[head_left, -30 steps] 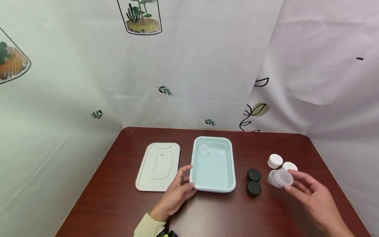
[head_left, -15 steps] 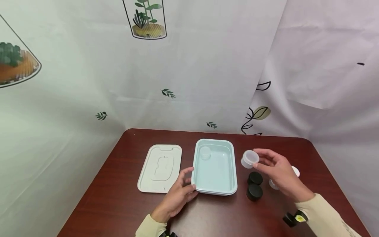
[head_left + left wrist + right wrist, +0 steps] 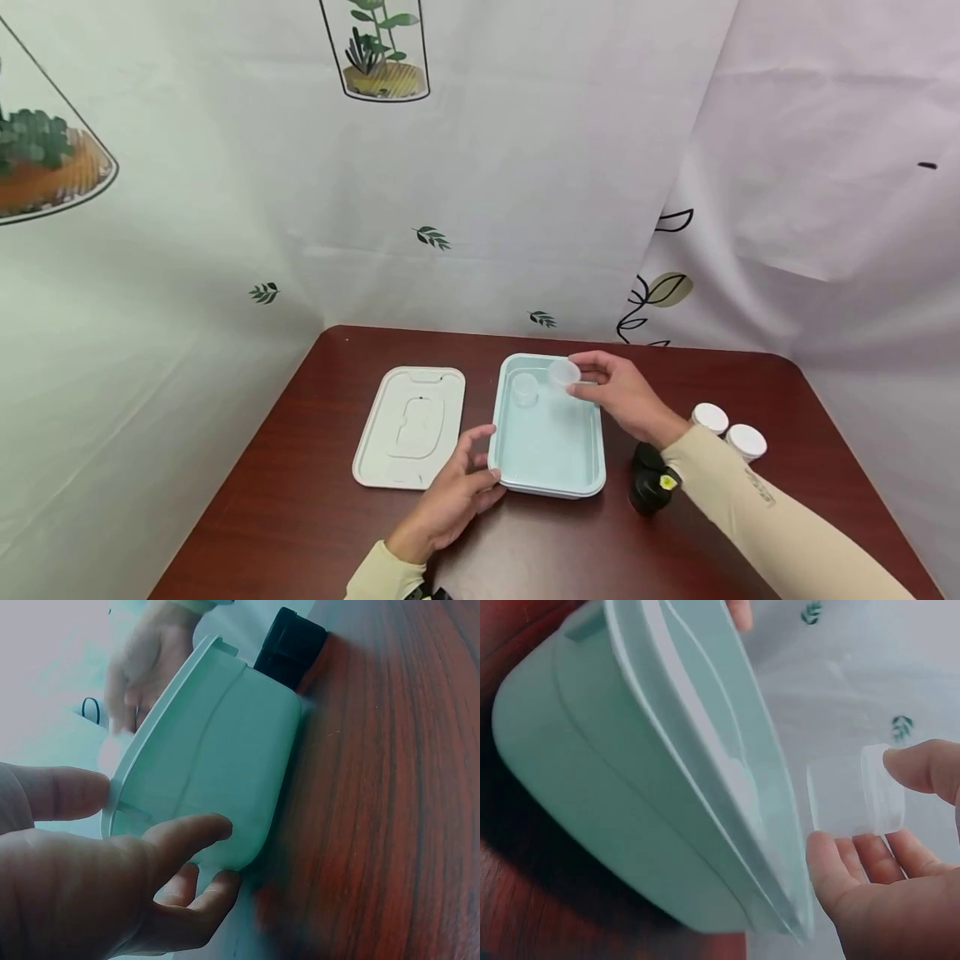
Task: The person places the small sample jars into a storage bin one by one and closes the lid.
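Bright, even light — blurry wrist views

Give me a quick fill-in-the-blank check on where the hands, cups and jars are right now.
1. The right hand pinches a clear cup above the light blue ____.
2. One more clear cup already sits ____ the tray.
3. The left hand rests at the tray's near-____ corner.
4. Two jars with ____ lids stand at the right.

Missing words: tray; inside; left; white

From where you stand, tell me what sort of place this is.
Probably a makeshift recording booth, not a real kitchen: a brown table enclosed by hanging plant-print sheets, with a mint container, its lid and small capped jars laid out.
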{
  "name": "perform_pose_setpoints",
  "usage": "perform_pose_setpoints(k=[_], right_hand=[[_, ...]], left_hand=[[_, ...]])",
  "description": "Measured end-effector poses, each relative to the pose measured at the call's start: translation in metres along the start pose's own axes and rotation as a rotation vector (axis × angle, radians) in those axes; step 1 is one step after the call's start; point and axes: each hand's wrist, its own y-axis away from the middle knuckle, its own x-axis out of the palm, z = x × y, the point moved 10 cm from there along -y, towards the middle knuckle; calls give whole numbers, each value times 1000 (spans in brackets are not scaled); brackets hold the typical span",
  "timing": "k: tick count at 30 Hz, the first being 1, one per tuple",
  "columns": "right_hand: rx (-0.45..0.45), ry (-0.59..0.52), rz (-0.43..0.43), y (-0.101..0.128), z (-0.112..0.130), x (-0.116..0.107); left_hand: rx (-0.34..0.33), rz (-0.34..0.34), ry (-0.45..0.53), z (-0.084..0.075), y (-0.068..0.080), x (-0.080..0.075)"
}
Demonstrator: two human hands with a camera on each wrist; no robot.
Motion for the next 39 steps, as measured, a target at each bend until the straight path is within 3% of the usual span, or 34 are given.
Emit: perform_pose_setpoints(k=[7, 17, 27, 39], right_hand=[[22, 92, 66, -22, -9, 36], [33, 220, 104, -27, -13, 68], [77, 279, 30, -27, -23, 78], [101, 297, 28, -25, -27, 82]], left_hand=[[2, 12, -7, -1, 1, 0], [4, 24, -13, 0, 0, 0], [-4, 22, -7, -1, 0, 2], [-4, 11, -6, -1, -1, 1]])
